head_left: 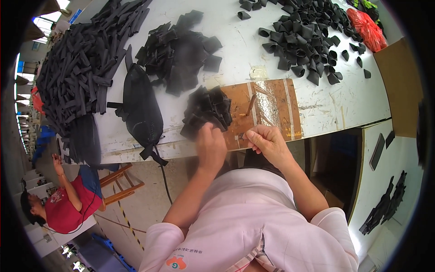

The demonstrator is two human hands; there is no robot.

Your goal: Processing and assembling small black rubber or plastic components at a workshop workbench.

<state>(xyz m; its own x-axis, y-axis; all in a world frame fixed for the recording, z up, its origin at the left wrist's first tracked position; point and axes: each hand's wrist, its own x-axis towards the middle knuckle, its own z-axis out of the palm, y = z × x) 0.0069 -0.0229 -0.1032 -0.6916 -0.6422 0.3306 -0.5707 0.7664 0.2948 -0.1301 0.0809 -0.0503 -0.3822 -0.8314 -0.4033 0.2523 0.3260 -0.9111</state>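
Observation:
My left hand (211, 147) is at the near edge of a small heap of flat black fabric pieces (206, 106). Its fingers are curled together against the heap, and what they pinch, if anything, is hidden. To its right, over the near edge of a brown board (238, 106), my right hand (267, 144) is closed with thumb and forefinger pressed together. Anything between those fingertips is too small to name. A short wooden peg (251, 105) stands up from the board, which has strips of clear tape across it.
Behind lies a larger fabric pile (179, 54). Black tubular strips (81, 68) cover the table's left; a black bundle (142, 106) lies beside them. Black folded loops (303, 41), a red plastic bag (367, 29) and cardboard (396, 90) are right. A person in red (72, 204) sits left.

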